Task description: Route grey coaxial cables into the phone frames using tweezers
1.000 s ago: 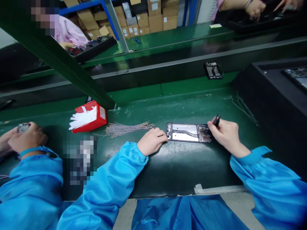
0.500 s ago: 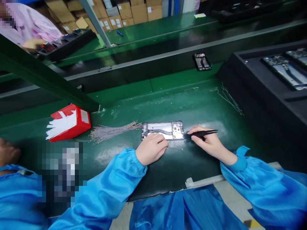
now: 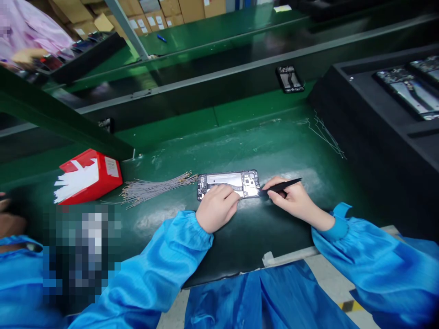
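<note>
An opened phone [image 3: 226, 178] lies lengthwise on the green bench, its metal plate, dark flex strip and circuit boards showing. My left hand [image 3: 217, 208] rests over its near long edge, fingers curled closed. The thin cable that stuck out from these fingers is now hard to make out against the phone's edge. My right hand [image 3: 291, 197] is closed around black tweezers [image 3: 284, 185]. Their tapered end points right, away from the phone; the other end is at the phone's right end. Left of the phone lies a bundle of thin grey cables [image 3: 154, 188] with gold-coloured ends.
A red box [image 3: 108, 176] of white strips stands at left, near a slanted green post [image 3: 68, 114]. Loose wires [image 3: 324, 135] lie beside a black tray [image 3: 360, 119] holding opened phones. Another opened phone [image 3: 290, 80] is at the back. Other people are at the left.
My left fingertips have moved up onto the phone's near edge, and the cable end that stuck out from them no longer shows. The tweezers' spread prongs now appear together. The view has shifted slightly.
</note>
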